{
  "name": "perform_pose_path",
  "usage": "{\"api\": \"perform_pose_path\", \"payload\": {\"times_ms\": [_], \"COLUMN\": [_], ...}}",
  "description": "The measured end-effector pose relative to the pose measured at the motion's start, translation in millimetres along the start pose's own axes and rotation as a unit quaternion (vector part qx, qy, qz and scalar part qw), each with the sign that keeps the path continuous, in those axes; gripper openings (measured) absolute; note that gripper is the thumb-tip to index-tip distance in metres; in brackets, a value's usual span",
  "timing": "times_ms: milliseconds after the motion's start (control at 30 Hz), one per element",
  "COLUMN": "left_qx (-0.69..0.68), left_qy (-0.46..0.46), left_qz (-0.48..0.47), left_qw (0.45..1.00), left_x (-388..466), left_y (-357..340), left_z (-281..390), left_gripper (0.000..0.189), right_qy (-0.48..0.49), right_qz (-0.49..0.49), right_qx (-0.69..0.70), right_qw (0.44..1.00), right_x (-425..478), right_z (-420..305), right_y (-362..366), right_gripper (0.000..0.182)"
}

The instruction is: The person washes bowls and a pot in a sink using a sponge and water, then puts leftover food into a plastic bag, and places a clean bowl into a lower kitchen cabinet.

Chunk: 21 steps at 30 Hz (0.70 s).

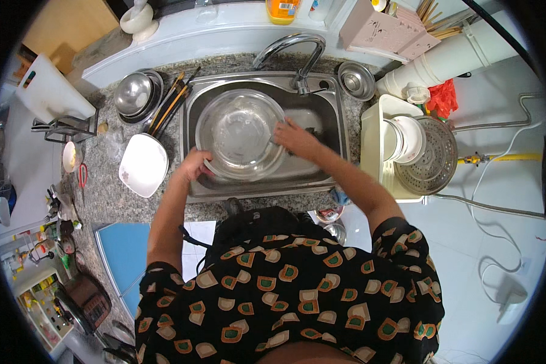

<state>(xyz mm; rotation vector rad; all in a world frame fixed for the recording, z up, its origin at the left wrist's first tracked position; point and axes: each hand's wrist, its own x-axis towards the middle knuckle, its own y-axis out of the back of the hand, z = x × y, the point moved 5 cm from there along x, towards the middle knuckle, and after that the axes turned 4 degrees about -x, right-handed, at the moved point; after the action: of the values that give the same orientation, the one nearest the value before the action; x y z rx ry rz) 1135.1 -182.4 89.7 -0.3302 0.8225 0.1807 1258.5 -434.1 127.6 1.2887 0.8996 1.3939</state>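
Note:
A large round translucent basin [241, 134] is over the left part of the stainless steel sink [264, 193]. My left hand [196, 164] grips its lower left rim. On the opposite side, my right hand [295, 138] holds the rim near the sink's middle. The curved chrome faucet [307, 59] stands behind the basin. Small dark bits lie on the sink floor beside my right hand. Whether the basin touches the sink floor cannot be told.
Left of the sink are metal bowls [134, 94], chopsticks or similar utensils [170, 104] and white square dishes [144, 164]. A cream dish rack [373, 150] with plates [409, 139] and a perforated steamer tray [432, 157] stands right. Another metal bowl [356, 81] sits behind.

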Motion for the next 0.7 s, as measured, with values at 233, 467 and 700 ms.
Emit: {"api": "perform_pose_path", "payload": {"times_ms": [233,467,700], "left_qx": [-0.221,-0.086,-0.151], "left_qy": [-0.085,-0.075,-0.001], "left_qz": [0.007,0.004,-0.067], "left_qw": [0.972,0.993,0.986], "left_x": [10,-2,1], "left_y": [-41,-34,-71], "left_z": [-37,-37,-43], "left_gripper": [0.034,0.038,0.025], "right_qy": [-0.015,0.007,-0.221], "right_qz": [-0.074,-0.396,-0.268], "right_qx": [0.039,0.274,0.169], "right_qw": [0.996,0.876,0.922], "right_x": [32,-2,49], "right_z": [-12,-46,1], "right_y": [4,-25,-50], "right_gripper": [0.014,0.038,0.078]}}
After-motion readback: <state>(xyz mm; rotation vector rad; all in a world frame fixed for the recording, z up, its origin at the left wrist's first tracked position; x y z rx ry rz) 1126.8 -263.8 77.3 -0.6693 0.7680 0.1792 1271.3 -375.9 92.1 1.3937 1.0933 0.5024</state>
